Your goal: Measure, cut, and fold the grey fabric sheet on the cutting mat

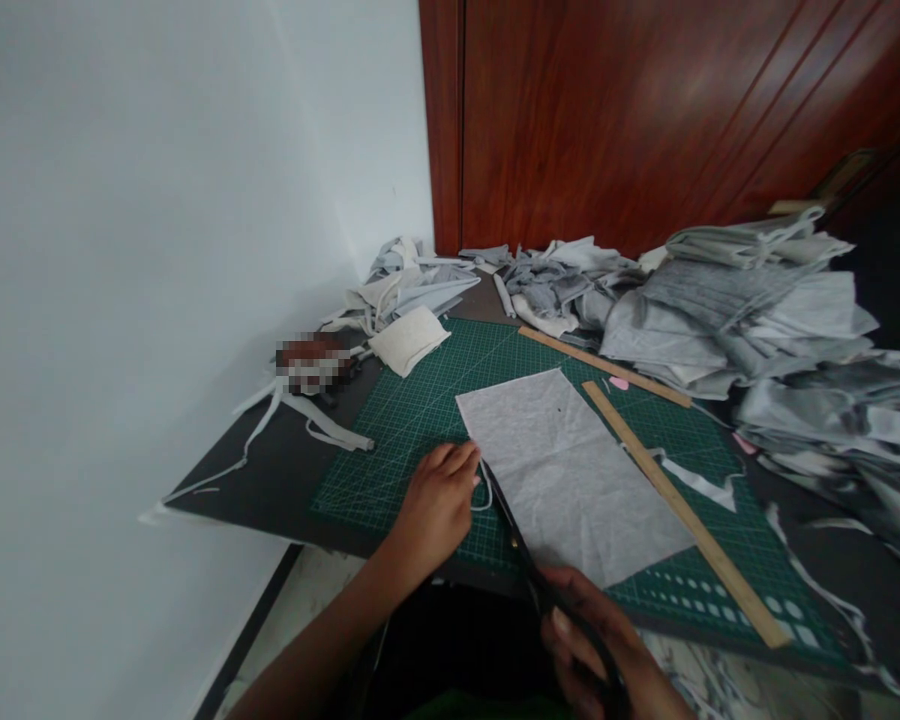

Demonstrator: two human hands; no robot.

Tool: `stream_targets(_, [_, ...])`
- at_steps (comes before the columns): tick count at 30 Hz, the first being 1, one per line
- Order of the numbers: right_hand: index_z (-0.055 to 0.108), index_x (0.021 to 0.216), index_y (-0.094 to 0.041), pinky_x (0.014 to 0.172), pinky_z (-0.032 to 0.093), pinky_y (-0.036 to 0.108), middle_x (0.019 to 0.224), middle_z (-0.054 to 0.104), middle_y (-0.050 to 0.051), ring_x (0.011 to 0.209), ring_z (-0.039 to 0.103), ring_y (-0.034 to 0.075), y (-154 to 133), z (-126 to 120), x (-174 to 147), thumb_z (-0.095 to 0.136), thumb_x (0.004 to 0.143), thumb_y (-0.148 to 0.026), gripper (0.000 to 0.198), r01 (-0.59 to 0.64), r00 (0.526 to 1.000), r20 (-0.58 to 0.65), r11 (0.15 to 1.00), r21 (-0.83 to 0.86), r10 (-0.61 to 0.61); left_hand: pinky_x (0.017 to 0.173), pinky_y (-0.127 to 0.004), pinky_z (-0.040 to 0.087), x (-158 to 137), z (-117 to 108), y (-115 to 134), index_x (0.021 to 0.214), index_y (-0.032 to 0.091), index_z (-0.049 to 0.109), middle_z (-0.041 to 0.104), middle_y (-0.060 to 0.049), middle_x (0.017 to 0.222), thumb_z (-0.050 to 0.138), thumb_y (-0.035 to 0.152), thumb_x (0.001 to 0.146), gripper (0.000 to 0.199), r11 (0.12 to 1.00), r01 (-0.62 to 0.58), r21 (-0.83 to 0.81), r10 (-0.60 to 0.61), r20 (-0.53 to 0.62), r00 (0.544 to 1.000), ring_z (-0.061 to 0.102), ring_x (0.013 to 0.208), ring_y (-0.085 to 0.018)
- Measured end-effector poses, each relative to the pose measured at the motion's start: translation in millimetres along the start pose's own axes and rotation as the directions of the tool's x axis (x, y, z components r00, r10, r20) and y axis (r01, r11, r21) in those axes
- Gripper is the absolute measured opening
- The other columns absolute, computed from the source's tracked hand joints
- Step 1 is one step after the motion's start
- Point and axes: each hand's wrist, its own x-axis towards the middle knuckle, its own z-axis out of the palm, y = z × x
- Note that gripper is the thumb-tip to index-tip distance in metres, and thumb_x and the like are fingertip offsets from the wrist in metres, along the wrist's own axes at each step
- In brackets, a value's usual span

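Observation:
A light grey piece of fabric (570, 460) lies flat on the green cutting mat (412, 410). Along its left edge, my left hand (439, 500) is closed with the fingertips pinched at the cloth; a thin pale strip (485, 492) curls down from beneath them. My right hand (600, 635) grips the handles of black scissors (521, 545), whose blades point up along the fabric's left edge towards my left fingertips. A wooden ruler (682, 510) lies aslant by the fabric's right side.
A second wooden ruler (604, 365) lies farther back. Heaped grey fabric (765, 300) covers the right side, with more scraps (412, 285) at the back left. Loose strips (330, 425) lie on the dark table (270, 490). A white wall (157, 250) and a brown door (607, 120) stand behind.

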Motion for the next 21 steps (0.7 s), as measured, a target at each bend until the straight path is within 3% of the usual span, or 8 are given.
stream_targets(3, [0.06, 0.117, -0.025, 0.042, 0.018, 0.016, 0.066, 0.056, -0.009, 0.041, 0.041, 0.002, 1.1, -1.2, 2.2, 0.087, 0.069, -0.068, 0.07, -0.012, 1.0, 0.002, 0.998, 0.057, 0.012, 0.106, -0.049, 0.053, -0.5, 1.7, -0.2, 0.134, 0.016, 0.065, 0.067, -0.01, 0.138, 0.054, 0.006, 0.096, 0.041, 1.0, 0.004, 0.029, -0.005, 0.06, 0.998, 0.057, 0.125, -0.029])
stream_targets(8, [0.058, 0.118, -0.026, 0.04, 0.018, 0.015, 0.067, 0.057, -0.009, 0.041, 0.041, 0.002, -3.0, 1.8, 1.9, 0.087, 0.067, -0.069, 0.073, -0.053, 0.999, -0.003, 0.997, 0.059, 0.053, 0.11, -0.045, 0.052, -5.6, 4.7, -1.9, 0.129, 0.016, 0.069, 0.07, -0.009, 0.134, 0.053, 0.007, 0.097, 0.037, 0.999, -0.02, 0.028, 0.019, 0.015, 1.0, 0.059, 0.125, -0.028])
stream_targets(14, [0.054, 0.117, -0.027, 0.036, 0.027, 0.014, 0.069, 0.056, -0.01, 0.04, 0.042, 0.003, -3.7, 2.5, 11.2, 0.084, 0.069, -0.072, 0.072, -0.031, 0.999, 0.042, 0.999, 0.012, 0.031, 0.107, -0.049, 0.053, -6.1, 1.2, 2.5, 0.128, 0.015, 0.069, 0.07, -0.01, 0.133, 0.055, 0.006, 0.094, 0.037, 0.996, -0.036, 0.085, 0.032, 0.046, 0.998, 0.059, 0.125, -0.03])
stream_targets(21, [0.054, 0.114, -0.028, 0.03, 0.031, 0.014, 0.073, 0.053, -0.011, 0.038, 0.042, 0.003, -2.4, 1.7, 21.7, 0.081, 0.077, -0.065, 0.06, -0.016, 0.996, 0.093, 0.998, 0.063, 0.01, 0.105, -0.047, 0.055, -3.6, -0.9, 4.7, 0.122, 0.017, 0.07, 0.073, -0.009, 0.12, 0.057, 0.01, 0.097, 0.028, 1.0, 0.009, 0.002, -0.009, 0.017, 1.0, 0.063, 0.116, -0.027])
